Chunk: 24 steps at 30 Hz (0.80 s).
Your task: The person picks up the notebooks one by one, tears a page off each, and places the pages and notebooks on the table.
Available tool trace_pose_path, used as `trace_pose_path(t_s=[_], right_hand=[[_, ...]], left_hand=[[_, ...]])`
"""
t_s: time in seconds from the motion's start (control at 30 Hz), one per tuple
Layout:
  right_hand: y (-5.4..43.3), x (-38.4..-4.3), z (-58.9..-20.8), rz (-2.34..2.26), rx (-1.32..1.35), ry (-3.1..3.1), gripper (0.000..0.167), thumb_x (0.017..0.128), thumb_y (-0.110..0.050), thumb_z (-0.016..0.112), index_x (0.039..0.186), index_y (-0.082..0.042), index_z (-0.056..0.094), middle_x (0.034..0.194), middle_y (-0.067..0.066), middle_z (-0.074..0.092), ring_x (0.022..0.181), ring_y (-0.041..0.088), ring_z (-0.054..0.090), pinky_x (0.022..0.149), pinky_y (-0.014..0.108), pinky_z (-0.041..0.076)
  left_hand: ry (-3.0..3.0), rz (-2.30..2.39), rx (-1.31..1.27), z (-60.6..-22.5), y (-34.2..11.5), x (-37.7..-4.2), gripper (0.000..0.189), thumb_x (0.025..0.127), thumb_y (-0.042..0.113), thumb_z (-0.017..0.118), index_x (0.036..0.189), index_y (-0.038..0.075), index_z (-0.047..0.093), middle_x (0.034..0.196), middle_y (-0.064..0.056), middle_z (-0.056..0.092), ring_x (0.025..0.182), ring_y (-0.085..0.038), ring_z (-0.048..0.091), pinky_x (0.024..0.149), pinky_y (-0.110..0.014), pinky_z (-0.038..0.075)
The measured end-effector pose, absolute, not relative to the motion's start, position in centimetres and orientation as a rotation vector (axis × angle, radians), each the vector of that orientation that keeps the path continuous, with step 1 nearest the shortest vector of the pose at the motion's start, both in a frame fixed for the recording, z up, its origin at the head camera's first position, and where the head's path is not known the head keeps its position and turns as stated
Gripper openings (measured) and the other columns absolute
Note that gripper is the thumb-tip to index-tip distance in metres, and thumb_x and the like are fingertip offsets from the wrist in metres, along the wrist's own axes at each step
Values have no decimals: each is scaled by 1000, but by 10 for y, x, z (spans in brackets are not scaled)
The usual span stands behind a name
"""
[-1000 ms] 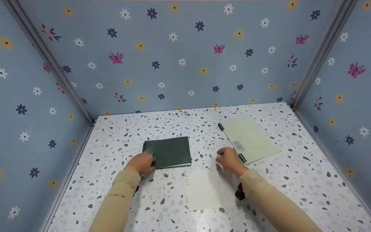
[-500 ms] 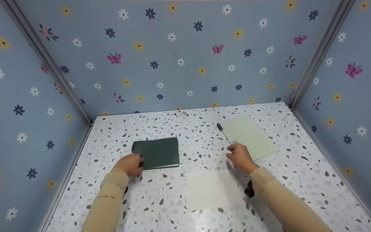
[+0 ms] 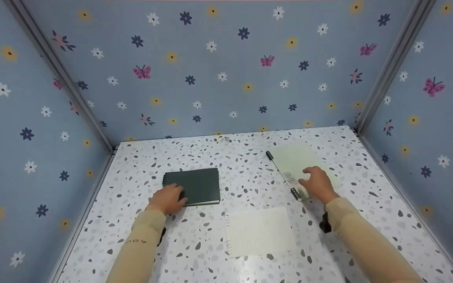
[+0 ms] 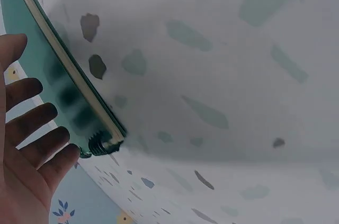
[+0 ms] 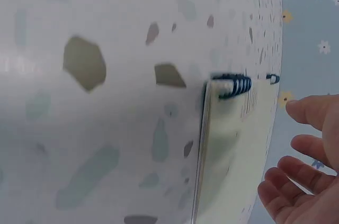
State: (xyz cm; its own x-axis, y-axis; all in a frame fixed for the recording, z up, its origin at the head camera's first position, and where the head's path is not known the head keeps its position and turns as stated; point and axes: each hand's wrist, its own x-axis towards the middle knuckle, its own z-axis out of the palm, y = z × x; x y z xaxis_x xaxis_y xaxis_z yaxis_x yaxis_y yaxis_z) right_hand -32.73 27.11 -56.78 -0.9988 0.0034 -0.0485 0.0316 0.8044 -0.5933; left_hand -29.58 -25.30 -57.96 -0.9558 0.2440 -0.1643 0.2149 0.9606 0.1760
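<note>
On the left of the table lies a closed dark green spiral notebook (image 3: 201, 186), its coil on the left edge. My left hand (image 3: 168, 199) is over its near left corner; in the left wrist view the fingers (image 4: 33, 121) are spread and loosely bent, apart from the cover. To the right, a pale green spiral notebook (image 3: 295, 157) lies at an angle, with a small printed label near its coil. Above its near part hovers my right hand (image 3: 319, 184), which holds nothing. The right wrist view shows those fingers (image 5: 304, 173) parted and slightly bent.
A loose lined sheet of paper (image 3: 260, 232) with a torn-hole left edge lies on the speckled white table (image 3: 226, 157), nearer me between the notebooks. Blue flowered panels (image 3: 226, 98) enclose the table at the back and both sides.
The green notebook has slid left; my left hand has then moved a little right over it. My right hand has moved rightward from beside the pale notebook's coil to above its cover.
</note>
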Motion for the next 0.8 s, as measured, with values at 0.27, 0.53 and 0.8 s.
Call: trace_pose_path(t_s=[0.27, 0.53, 0.8], right_hand=[[319, -328, -583, -918, 133, 2903, 79, 102, -32, 75, 155, 17, 43, 160, 42, 42, 147, 57, 45, 124, 67, 39], [344, -326, -599, -836, 133, 2841, 96, 102, -43, 72, 163, 17, 28, 163, 40, 40, 153, 58, 38, 128, 68, 32], [341, -327, -595, -694, 117, 2898, 93, 98, -54, 75, 156, 12, 47, 153, 39, 51, 143, 60, 47, 120, 73, 40]], left_hand=[[2986, 321, 330, -585, -224, -293, 55, 108, 36, 67, 147, -3, 62, 149, -27, 62, 139, -45, 61, 118, -62, 50], [3015, 345, 339, -586, -203, -288, 54, 108, 35, 68, 146, -3, 62, 147, -27, 63, 136, -45, 62, 115, -61, 52], [3069, 422, 434, -582, -183, -288, 43, 108, 25, 68, 140, -4, 66, 137, -26, 67, 126, -44, 67, 108, -59, 57]])
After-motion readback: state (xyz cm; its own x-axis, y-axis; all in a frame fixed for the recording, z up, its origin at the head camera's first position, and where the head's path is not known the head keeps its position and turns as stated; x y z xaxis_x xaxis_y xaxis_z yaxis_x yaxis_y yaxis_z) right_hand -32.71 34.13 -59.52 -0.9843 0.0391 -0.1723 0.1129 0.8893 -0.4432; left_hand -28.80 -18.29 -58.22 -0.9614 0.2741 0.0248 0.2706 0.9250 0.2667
